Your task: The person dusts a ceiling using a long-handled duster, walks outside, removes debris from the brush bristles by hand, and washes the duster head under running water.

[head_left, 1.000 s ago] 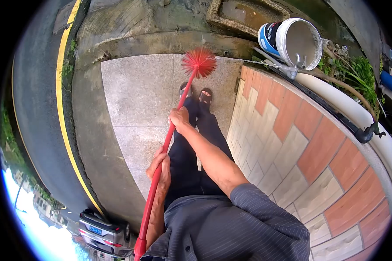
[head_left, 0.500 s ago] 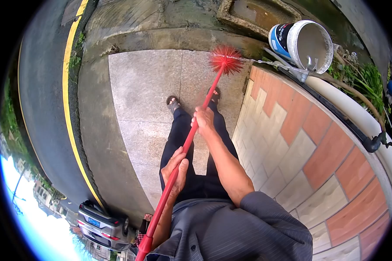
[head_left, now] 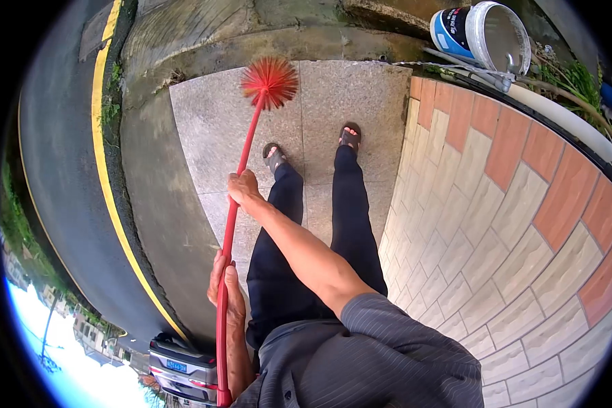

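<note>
A long red pole (head_left: 228,234) runs up from the bottom edge to a round red bristle brush head (head_left: 269,82) over the pale stone slabs. My right hand (head_left: 243,187) is closed round the upper part of the pole. Lower down, my left hand (head_left: 228,285) is wrapped on the same pole, its thumb lying along it. The brush head is beyond my sandalled feet, on the left side; whether its bristles touch the slab I cannot tell.
A tiled wall (head_left: 483,224) stands on the right, with a white bucket (head_left: 479,37) lying tilted by a tap and pipes (head_left: 564,112) at the top right. On the left are a road with a yellow line (head_left: 109,170) and a parked car (head_left: 183,370).
The brush head went right, then swung back left, and both hands moved left with the pole. My feet have moved apart. The bucket sits nearer the top right of the view.
</note>
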`<state>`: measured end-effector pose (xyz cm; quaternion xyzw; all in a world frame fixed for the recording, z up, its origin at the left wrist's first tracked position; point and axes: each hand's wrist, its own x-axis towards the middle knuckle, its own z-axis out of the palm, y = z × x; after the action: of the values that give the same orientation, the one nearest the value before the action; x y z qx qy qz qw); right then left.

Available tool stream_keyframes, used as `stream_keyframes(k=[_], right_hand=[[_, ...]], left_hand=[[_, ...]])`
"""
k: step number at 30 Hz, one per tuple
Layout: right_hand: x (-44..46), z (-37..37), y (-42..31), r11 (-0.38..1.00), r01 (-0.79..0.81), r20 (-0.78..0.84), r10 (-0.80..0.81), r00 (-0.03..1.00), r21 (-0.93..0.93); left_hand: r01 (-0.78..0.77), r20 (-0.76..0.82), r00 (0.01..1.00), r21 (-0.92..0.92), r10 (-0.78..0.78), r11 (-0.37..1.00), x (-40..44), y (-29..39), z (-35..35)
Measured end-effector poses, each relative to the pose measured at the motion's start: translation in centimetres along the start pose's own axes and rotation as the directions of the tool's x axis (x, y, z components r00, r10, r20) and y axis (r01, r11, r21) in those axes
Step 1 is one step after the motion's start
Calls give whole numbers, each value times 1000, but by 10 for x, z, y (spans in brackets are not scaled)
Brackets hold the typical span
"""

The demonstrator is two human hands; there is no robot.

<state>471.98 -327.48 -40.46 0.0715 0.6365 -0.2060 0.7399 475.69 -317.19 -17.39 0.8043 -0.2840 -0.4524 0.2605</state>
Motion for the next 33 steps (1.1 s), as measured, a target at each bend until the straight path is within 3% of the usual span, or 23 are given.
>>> stream_keyframes(k=[1, 4, 8, 9, 10, 11, 12, 14, 17, 18, 19, 20, 21, 22, 23, 24, 25, 28, 31, 33], right_hand=[[-2, 21, 1, 1000, 12, 8, -11, 1000, -6], [2, 24, -3, 998, 14, 24, -15, 1000, 54], [2, -80, -8, 982, 107, -141, -85, 986, 153], [5, -109, -17, 989, 14, -219, 19, 976, 149], [0, -137, -23, 986, 40, -207, -6, 978, 161], [1, -163, -25, 980, 103, -229, -63, 971, 168], [1, -181, -31, 974, 86, -272, -27, 962, 210], [-4, -197, -27, 927, 135, -308, -22, 951, 350], [-37, -188, -16, 848, 93, -344, 109, 933, 521], [-43, -186, -7, 820, 71, -337, 153, 929, 567], [-49, -183, 2, 780, 53, -313, 187, 931, 623], [-56, -181, 14, 734, 37, -292, 222, 930, 678], [-62, -181, 24, 696, 41, -272, 225, 936, 716], [-68, -181, 33, 657, 46, -253, 223, 941, 752], [-73, -180, 40, 615, 54, -236, 218, 947, 787], [-79, -177, 43, 585, 66, -234, 216, 948, 809], [-80, -178, 49, 551, 73, -235, 229, 944, 831], [-75, -187, 76, 459, 110, -261, 279, 924, 882], [-62, -190, 84, 359, 171, -299, 339, 892, 917], [-43, -194, 73, 298, 225, -324, 344, 881, 928]], left_hand=[[-36, -29, 999, 54, 37, 998, 7, -11, -12], [-31, -8, 999, -32, 31, 999, 15, -16, -12], [-199, 296, 938, 41, 178, 979, 12, -30, 19], [-215, 362, 913, 31, 190, 976, 15, -29, 35], [-228, 428, 882, 27, 195, 973, 15, -28, 47], [23, 489, 872, -52, 5, 998, 11, -37, 59], [177, 510, 853, -83, -111, 981, 8, -37, 71], [596, 533, 764, -367, -364, 714, -10, -33, 80], [674, 608, 635, -133, -477, 727, -29, 9, 60], [391, 620, 719, 14, -314, 920, -36, 16, 51], [-52, 591, 804, 172, -61, 984, -34, 27, 40], [-473, 612, 764, 314, 205, 823, -28, 44, 29], [-569, 608, 765, 486, 211, 664, -21, 48, 23], [-631, 605, 763, 623, 227, 462, -13, 49, 18], [-609, 621, 771, 656, 141, 445, -6, 28, 3], [-442, 591, 790, 734, -163, 515, -2, 18, -13], [-337, 519, 743, 835, -421, 435, 1, 14, -24], [-256, 565, 590, 809, -577, 530, 12, 12, -52], [-532, 613, 704, 789, -358, 307, 24, 40, -32], [-615, 647, 707, 762, -286, 204, 48, 54, -4]])
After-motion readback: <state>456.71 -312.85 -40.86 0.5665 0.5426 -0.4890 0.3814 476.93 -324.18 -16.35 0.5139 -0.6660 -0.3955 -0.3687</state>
